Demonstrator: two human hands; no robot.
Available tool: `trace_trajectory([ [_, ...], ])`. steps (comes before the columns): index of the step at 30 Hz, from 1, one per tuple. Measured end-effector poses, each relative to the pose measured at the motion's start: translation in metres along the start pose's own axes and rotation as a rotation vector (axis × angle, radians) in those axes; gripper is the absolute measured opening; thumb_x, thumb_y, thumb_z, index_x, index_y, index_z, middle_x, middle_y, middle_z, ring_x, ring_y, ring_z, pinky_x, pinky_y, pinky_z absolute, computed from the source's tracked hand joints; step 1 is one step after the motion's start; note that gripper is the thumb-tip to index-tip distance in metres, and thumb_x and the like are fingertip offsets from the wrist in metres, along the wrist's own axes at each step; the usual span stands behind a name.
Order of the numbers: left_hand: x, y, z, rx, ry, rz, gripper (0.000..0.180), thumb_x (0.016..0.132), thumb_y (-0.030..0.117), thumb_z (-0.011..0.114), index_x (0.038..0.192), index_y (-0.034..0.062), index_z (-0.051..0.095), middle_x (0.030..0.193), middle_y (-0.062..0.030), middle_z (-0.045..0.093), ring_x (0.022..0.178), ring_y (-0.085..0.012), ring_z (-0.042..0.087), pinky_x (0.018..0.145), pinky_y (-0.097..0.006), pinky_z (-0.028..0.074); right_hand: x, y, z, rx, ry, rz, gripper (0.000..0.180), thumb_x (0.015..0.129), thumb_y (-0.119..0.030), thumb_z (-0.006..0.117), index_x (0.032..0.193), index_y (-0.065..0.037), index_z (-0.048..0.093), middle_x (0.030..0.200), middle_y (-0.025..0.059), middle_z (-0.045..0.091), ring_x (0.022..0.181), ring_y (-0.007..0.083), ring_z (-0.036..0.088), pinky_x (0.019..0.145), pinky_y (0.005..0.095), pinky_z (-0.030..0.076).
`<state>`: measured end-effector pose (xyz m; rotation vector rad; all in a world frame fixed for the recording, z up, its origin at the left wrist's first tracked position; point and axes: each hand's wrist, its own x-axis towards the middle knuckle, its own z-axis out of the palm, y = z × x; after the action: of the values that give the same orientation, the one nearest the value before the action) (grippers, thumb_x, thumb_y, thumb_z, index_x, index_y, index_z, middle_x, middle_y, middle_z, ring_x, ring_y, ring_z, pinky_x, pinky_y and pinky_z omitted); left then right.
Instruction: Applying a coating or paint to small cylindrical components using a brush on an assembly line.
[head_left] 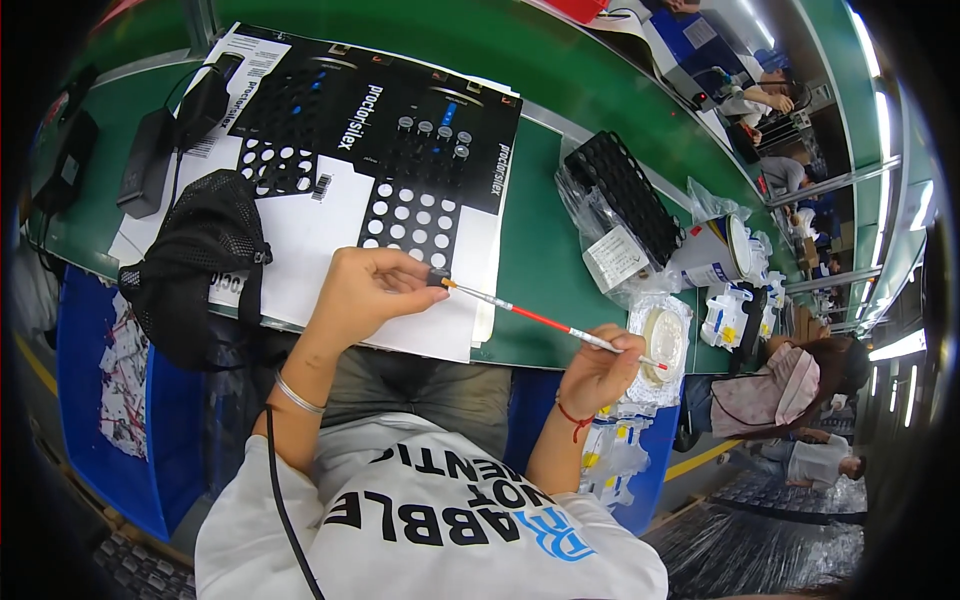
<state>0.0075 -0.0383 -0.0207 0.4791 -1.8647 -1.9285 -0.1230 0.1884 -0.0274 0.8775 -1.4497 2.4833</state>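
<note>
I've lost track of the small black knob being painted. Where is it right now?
In the head view, the small black knob is pinched in the left hand, over the white sheet's front edge, with the brush tip touching it.

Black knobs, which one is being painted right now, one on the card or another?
The small black knob pinched in the left hand, touched by the brush from the right hand; the others sit in the card.

My green worktop (540,215) carries black-and-white printed sheets with dot grids (400,160) across its middle, a black mesh bag (205,240) at its near edge, and a black tray (632,195) toward its right end.
</note>
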Motion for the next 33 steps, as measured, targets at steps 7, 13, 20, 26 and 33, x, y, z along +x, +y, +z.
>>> trace_trajectory([
  [7, 0.000, 0.003, -0.006, -0.092, -0.025, -0.007, 0.022, 0.063, 0.006, 0.075, 0.077, -0.0073, 0.063, 0.069, -0.0105, 0.062, 0.062, -0.0104, 0.059, 0.059, -0.019, 0.047, 0.001, -0.002, 0.005, -0.031, -0.075, 0.011, 0.022, 0.092, -0.025, 0.038, 0.084, -0.006, 0.043, 0.069, 0.0069, 0.045, 0.064, 0.0152, 0.041, 0.061, 0.0266, 0.036],
  [13, -0.001, 0.002, -0.010, -0.124, -0.037, -0.026, 0.021, 0.064, 0.004, 0.074, 0.078, -0.0072, 0.063, 0.071, -0.0105, 0.062, 0.063, -0.0108, 0.060, 0.060, -0.019, 0.047, 0.000, 0.001, 0.007, -0.014, -0.058, 0.016, 0.020, 0.092, -0.024, 0.038, 0.084, -0.005, 0.043, 0.069, 0.0061, 0.044, 0.064, 0.0148, 0.040, 0.061, 0.0264, 0.036],
  [20, 0.000, -0.001, -0.012, -0.171, -0.033, -0.045, 0.023, 0.064, 0.003, 0.074, 0.080, -0.0079, 0.062, 0.072, -0.0099, 0.062, 0.065, -0.0110, 0.060, 0.061, -0.020, 0.048, -0.001, 0.003, 0.008, -0.011, -0.038, 0.009, 0.018, 0.091, -0.021, 0.039, 0.084, -0.005, 0.043, 0.070, 0.0065, 0.044, 0.064, 0.0150, 0.040, 0.061, 0.0258, 0.036],
  [26, 0.000, 0.000, -0.013, -0.190, -0.032, -0.058, 0.021, 0.065, 0.002, 0.072, 0.082, -0.0074, 0.061, 0.073, -0.0101, 0.062, 0.066, -0.0111, 0.060, 0.063, -0.019, 0.048, -0.001, 0.007, 0.006, 0.020, -0.012, 0.005, 0.020, 0.091, -0.022, 0.040, 0.084, -0.004, 0.044, 0.070, 0.0068, 0.044, 0.065, 0.0152, 0.041, 0.062, 0.0261, 0.037],
  [33, 0.008, 0.006, -0.007, -0.202, 0.032, -0.059, 0.024, 0.069, 0.005, 0.070, 0.088, -0.0044, 0.059, 0.074, -0.0040, 0.059, 0.065, -0.0064, 0.056, 0.057, -0.016, 0.044, 0.002, 0.016, -0.016, -0.155, 0.266, -0.081, 0.027, 0.092, -0.027, 0.038, 0.086, -0.002, 0.046, 0.074, 0.0120, 0.051, 0.067, 0.0169, 0.049, 0.065, 0.0271, 0.040],
])
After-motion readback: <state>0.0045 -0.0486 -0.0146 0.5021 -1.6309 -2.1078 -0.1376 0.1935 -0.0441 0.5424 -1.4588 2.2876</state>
